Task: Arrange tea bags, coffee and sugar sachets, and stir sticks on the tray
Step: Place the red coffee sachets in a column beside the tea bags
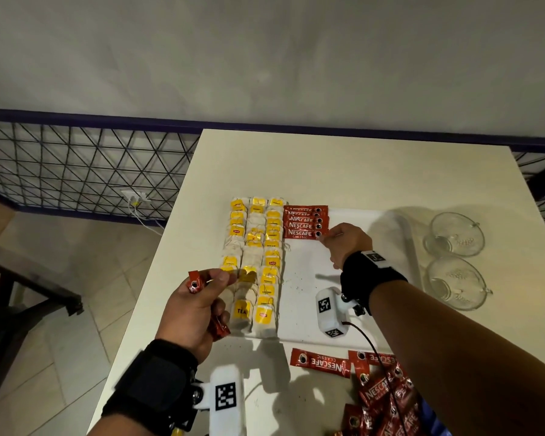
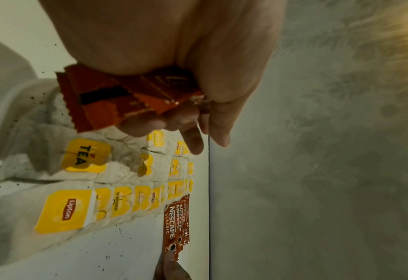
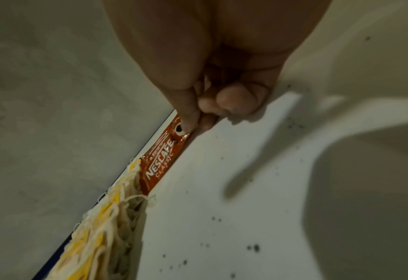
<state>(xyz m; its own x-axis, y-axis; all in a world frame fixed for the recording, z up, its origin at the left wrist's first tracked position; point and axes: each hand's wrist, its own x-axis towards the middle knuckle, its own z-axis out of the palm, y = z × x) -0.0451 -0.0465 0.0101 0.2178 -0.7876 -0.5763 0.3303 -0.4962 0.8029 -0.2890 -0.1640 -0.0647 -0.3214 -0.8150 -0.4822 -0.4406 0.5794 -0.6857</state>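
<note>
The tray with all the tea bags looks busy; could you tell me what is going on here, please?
A person is laying out a white tray. Tea bags already fill its left side in rows. The right hand is pinching the end of the nearest coffee sachet in a short row beside them, while the left hand holds a bundle of sachets. More lie in a loose pile on the table.

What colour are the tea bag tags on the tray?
Yellow, on the tea bag tags; the left wrist view shows them best.
</note>
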